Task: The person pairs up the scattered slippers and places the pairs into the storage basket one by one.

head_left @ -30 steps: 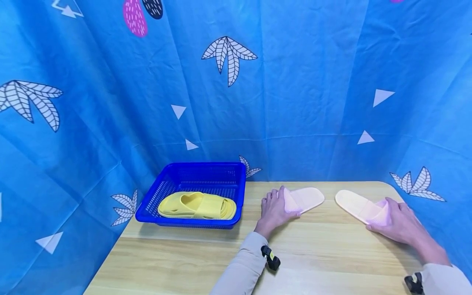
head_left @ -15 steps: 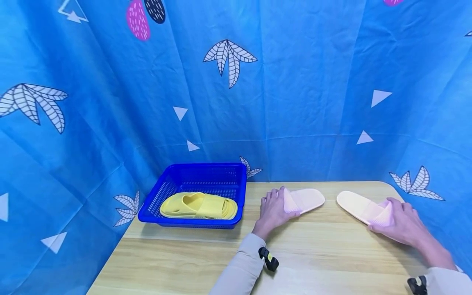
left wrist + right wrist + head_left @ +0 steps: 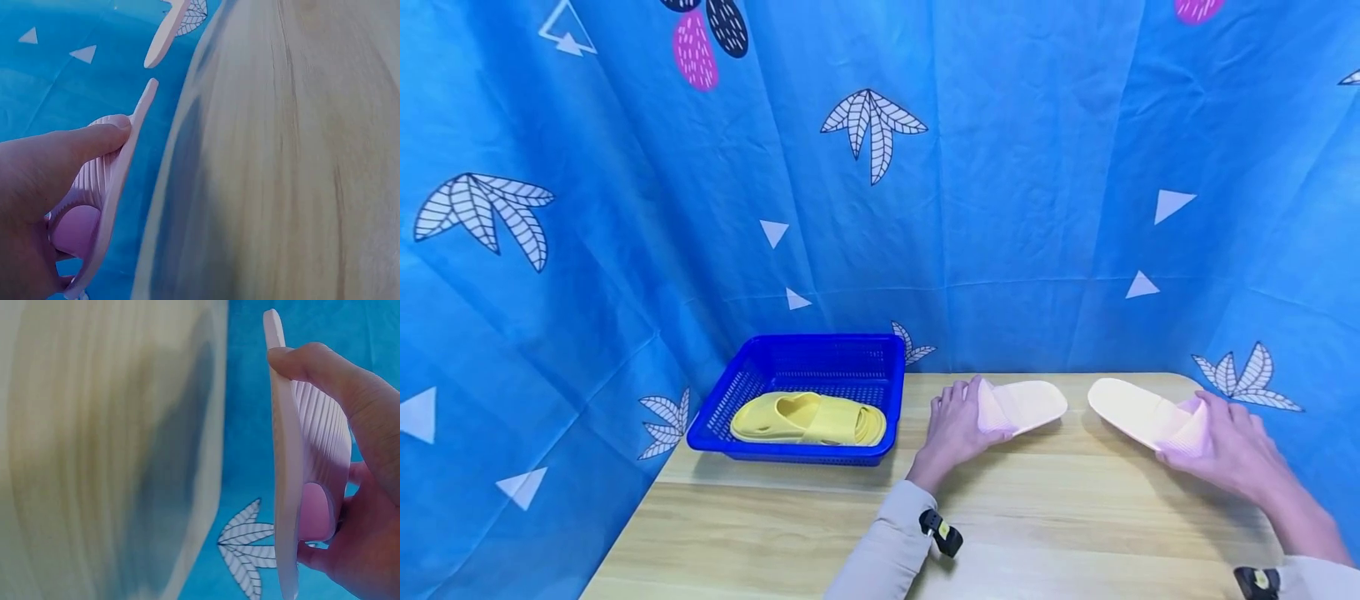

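Note:
My left hand point(image 3: 955, 432) grips a pale pink slipper point(image 3: 1033, 403) across its ribbed strap, thumb along the near edge. My right hand point(image 3: 1236, 446) holds the matching pale pink slipper point(image 3: 1123, 410) the same way. Their free ends point toward each other with a small gap between. Both slippers tilt, raised over the table, and cast shadows on it. In the left wrist view, the thumb presses the edge of the left slipper point(image 3: 119, 178). The right wrist view shows the thumb over the sole edge of the right slipper point(image 3: 285, 444); the other fingers are mostly hidden.
Left of my left hand, a blue perforated plastic basket point(image 3: 805, 455) stands on the wooden table point(image 3: 760, 517). Yellow slippers point(image 3: 775, 418) lie inside it. A blue patterned curtain point(image 3: 1015, 208) hangs right behind the table's back edge.
Both pink slippers have gone from lying on the table to being lifted and tilted, free ends up. The hands keep their grips; the head view has shifted slightly.

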